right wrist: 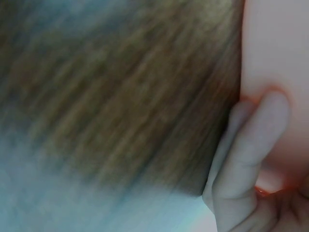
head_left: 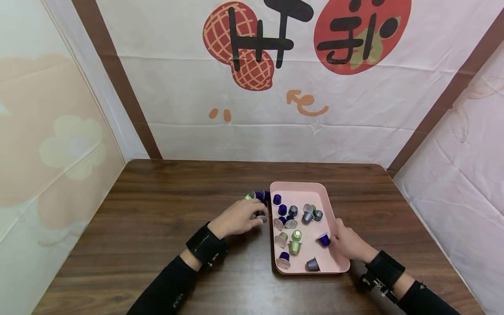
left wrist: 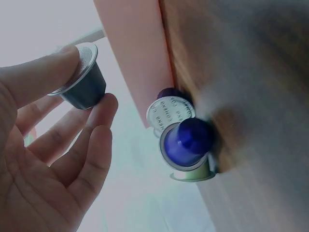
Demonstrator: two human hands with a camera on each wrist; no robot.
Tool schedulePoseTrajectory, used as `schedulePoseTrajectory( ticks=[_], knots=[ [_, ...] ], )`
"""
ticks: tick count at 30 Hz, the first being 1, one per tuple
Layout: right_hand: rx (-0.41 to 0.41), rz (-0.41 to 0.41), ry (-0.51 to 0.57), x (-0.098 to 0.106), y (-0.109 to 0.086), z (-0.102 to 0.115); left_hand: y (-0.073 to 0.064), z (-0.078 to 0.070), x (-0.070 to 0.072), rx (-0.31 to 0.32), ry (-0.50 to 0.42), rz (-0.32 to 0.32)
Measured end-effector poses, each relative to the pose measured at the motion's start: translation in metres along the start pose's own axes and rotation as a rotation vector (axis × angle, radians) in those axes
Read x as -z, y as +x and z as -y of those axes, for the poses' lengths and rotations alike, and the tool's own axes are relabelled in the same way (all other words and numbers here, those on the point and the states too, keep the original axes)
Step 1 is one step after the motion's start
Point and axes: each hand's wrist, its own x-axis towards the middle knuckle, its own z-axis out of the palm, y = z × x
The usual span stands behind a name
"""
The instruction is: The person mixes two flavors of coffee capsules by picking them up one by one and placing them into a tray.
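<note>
My left hand (head_left: pixel 236 217) pinches a dark coffee capsule (left wrist: pixel 87 87) between thumb and fingers, just left of the pink tray (head_left: pixel 305 190). The thumb lies on the capsule's silver foil lid in the left wrist view. Close beyond these fingers, against the tray's left side, a few more capsules lie on the table, among them a blue capsule (left wrist: pixel 188 142) and a green capsule (left wrist: pixel 195 173). At the tray's right side my right hand (head_left: pixel 348 240) grips the edge, its fingers (right wrist: pixel 251 145) bent against the pink wall. Another blue capsule (head_left: pixel 323 239) lies tipped inside, right by this hand.
Several blue, grey and green capsules stand or lie in the tray, such as a green capsule (head_left: pixel 295 247) and a grey capsule (head_left: pixel 313 264). The brown wooden table (head_left: pixel 177 188) meets a printed white cloth (head_left: pixel 189 144) at the back, with more cloth at both sides.
</note>
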Motion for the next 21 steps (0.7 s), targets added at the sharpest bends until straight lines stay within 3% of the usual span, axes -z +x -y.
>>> schedulePoseTrajectory(
  ticks=[8,15,21],
  knots=[
    [-0.036,0.021,0.017,0.003,-0.002,0.004,0.011,0.001,0.012,-0.048,0.058,-0.031],
    [-0.035,0.026,0.008,0.002,-0.001,0.004,0.024,0.002,0.021,-0.059,0.049,-0.029],
    [-0.057,0.031,0.015,0.0,-0.001,0.003,0.042,-0.001,0.024,-0.068,0.07,0.011]
  ],
)
